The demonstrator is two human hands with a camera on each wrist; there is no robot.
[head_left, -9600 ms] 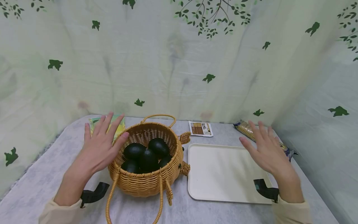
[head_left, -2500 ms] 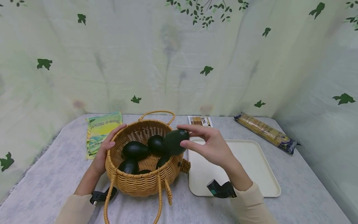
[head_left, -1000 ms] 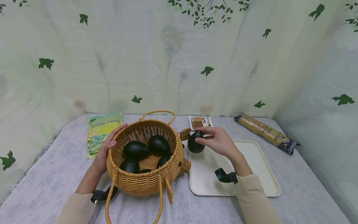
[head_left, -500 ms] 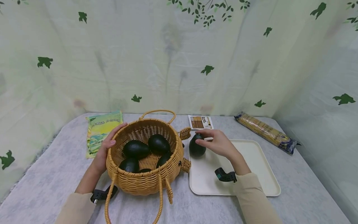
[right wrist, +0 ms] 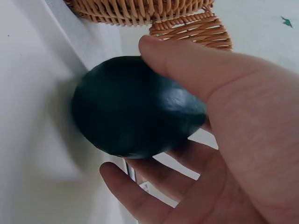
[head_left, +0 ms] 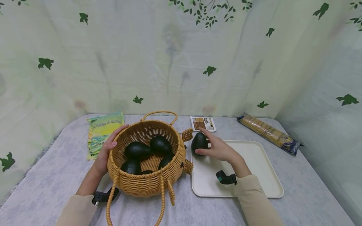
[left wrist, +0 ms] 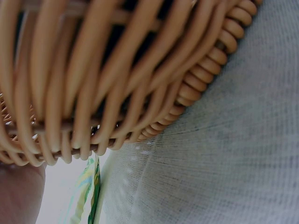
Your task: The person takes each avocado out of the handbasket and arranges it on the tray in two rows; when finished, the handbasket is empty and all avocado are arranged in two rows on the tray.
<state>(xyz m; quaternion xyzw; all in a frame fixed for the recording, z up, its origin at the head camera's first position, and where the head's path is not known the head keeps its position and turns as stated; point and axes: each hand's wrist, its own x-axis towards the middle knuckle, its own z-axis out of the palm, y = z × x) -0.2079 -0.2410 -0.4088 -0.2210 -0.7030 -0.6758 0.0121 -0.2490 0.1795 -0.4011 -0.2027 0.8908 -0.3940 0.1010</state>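
A honey-coloured wicker basket (head_left: 138,185) with looped handles holds several dark green avocados (head_left: 138,151). My left hand (head_left: 104,153) holds its left side, thumb at the rim and fingers along the outer wall. The left wrist view is filled by the woven wall (left wrist: 107,79), with a bit of the hand at lower left. Another avocado (head_left: 199,142) stands upright at the left rear corner of the cream tray (head_left: 234,179). My right hand (head_left: 219,149) holds it, thumb in front and fingers behind. In the right wrist view the avocado (right wrist: 135,107) lies between thumb and fingers.
A green and yellow packet (head_left: 103,133) lies behind the basket on the left. A small brown and white packet (head_left: 203,123) sits behind the tray. Farther right lies a long clear packet with yellowish contents (head_left: 268,131). A fabric curtain (head_left: 181,56) closes off the back.
The right hand took an avocado from the basket to the tray's left rear corner. Over the last half second its grip slid from the top down around the side. The left hand stays at the basket.
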